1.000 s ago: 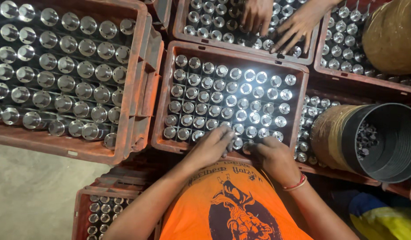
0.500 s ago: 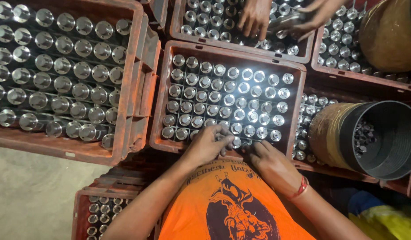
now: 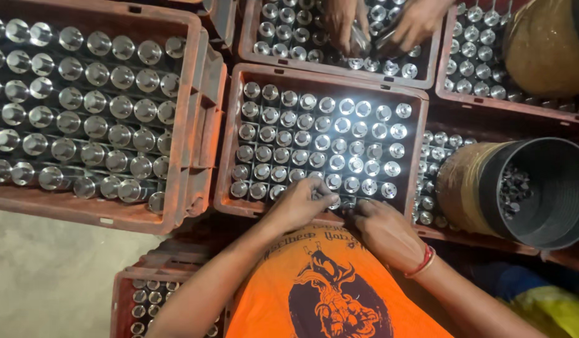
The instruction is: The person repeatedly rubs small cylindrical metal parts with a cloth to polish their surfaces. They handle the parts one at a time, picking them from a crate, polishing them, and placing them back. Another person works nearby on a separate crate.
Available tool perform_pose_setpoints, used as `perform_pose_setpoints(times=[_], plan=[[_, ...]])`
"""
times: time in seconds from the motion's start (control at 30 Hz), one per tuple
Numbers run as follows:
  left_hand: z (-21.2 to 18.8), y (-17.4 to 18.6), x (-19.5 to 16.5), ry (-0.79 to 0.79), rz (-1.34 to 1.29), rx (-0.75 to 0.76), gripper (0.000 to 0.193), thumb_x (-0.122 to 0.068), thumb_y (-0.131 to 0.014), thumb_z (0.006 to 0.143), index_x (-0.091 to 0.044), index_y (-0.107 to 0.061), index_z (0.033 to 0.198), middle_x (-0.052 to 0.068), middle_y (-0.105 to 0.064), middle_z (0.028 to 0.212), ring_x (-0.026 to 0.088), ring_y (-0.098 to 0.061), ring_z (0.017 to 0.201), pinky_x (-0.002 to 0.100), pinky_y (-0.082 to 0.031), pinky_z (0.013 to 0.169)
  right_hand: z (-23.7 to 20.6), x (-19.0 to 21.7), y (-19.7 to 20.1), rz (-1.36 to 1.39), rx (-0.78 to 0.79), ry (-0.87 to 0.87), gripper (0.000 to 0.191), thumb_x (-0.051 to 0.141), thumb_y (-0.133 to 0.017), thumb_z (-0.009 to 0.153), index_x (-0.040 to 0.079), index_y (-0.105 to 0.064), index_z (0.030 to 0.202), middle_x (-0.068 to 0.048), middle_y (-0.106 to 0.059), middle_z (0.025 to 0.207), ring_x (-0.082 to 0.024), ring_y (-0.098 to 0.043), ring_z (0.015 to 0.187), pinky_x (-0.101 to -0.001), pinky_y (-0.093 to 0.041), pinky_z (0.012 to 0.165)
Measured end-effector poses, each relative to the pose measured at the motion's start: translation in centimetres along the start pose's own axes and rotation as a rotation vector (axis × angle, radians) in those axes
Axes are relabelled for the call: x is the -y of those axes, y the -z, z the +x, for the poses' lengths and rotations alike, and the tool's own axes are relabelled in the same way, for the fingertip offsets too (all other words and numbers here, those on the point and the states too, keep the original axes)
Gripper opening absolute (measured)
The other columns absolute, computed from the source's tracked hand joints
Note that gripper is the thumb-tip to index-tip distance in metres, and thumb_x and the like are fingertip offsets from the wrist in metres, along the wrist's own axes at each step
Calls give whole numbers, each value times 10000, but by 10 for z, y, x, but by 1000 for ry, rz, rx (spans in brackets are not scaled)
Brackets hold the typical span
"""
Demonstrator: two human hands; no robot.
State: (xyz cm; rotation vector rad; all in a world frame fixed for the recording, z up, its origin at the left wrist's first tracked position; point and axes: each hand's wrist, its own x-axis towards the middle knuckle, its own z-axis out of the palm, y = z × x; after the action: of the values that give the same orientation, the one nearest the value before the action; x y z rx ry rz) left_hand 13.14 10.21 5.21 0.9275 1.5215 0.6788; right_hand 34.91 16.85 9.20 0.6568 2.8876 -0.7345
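Observation:
A red plastic crate in front of me holds several rows of shiny metal cylinders standing upright in a grid. My left hand rests on the crate's near row with its fingers curled over a cylinder. My right hand, with a red thread on the wrist, lies just beside it, fingertips touching the same near row. What the right fingers hold is hidden. My orange shirt fills the bottom of the view.
More red crates of metal cylinders lie at left, at the back, at right and at bottom left. A dark tub wrapped in tape holds small parts. Another person's hands work in the back crate.
My hands have drawn closer together on the crate's near row. The other person's hands at the back have moved together over their crate.

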Motion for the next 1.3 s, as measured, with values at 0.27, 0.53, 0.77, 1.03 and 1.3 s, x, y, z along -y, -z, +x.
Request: perform_pose_setpoints(times=[0.27, 0.53, 0.77, 1.03, 1.3], plan=[[14, -9, 12, -152, 88, 23, 266, -270, -771, 907, -6, -752, 930, 129, -745, 908, 171, -708, 806, 297, -532, 714, 5, -1, -5, 506, -407, -219, 371, 77, -770, 796, 2, -717, 1156, -122, -726, 1033, -235, -736, 855, -327, -587, 732], [22, -19, 9, 134, -149, 207, 228, -249, -638, 986, -34, -657, 1059, 82, -698, 947, 104, -638, 750, 230, -540, 661, 13, -13, -8, 273, -581, -320, 181, 159, -815, 822, 71, -757, 969, -79, -758, 887, -214, -734, 770, -329, -569, 680], [21, -19, 24, 12, -356, 188, 195, -45, -485, 965, -13, -598, 1121, 58, -705, 952, 85, -616, 713, 237, -500, 602, 12, -20, -8, -177, -458, -305, 121, 103, -771, 810, 60, -659, 799, -94, -644, 792, -289, -617, 813, -408, -506, 722], [19, -12, 16, -113, -303, 119, 223, -62, -485, 1013, -27, -645, 1165, 69, -733, 946, 98, -574, 680, 270, -518, 618, 4, -15, -10, -248, -385, -181, 287, 58, -688, 749, 15, -743, 1027, -127, -652, 1049, -305, -599, 945, -431, -512, 857], [3, -17, -9, -390, 136, 9, 382, -74, -574, 975, -28, -389, 1306, 236, -679, 935, 425, -674, 921, 514, -525, 791, 16, -19, -9, 622, -448, -305, 192, 146, -765, 873, 5, -767, 1003, -98, -766, 842, -126, -690, 732, -266, -519, 654]])
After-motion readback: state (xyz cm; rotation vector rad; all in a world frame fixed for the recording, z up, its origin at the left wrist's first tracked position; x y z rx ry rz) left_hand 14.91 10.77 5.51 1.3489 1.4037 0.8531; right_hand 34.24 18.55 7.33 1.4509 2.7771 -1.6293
